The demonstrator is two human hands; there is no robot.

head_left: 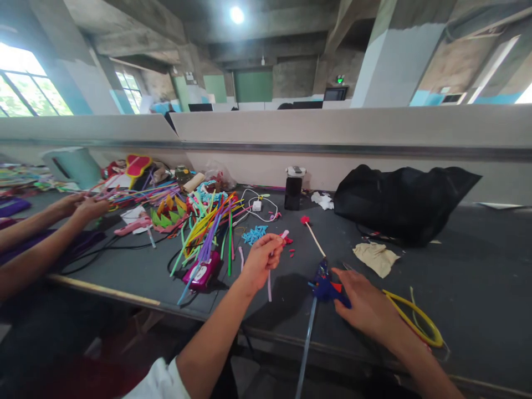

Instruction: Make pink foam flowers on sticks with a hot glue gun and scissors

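My left hand (262,256) is raised over the dark table (477,266), fingers pinched on a thin pale pink strip (270,282) that hangs down from it. My right hand (361,302) rests on the table and grips a blue glue gun (325,285), whose glue stick (306,343) trails back past the table edge. A thin stick with a red ball tip (312,235) lies just beyond the gun's nozzle. Small red scraps (290,244) lie near my left hand.
A heap of coloured straws and strips (203,221) and a magenta device (202,274) lie left of my hands. Another person's hands (81,206) work at far left. A black bag (399,202), a dark bottle (293,188), beige cloth (376,256) and yellow loops (415,318) lie to the right.
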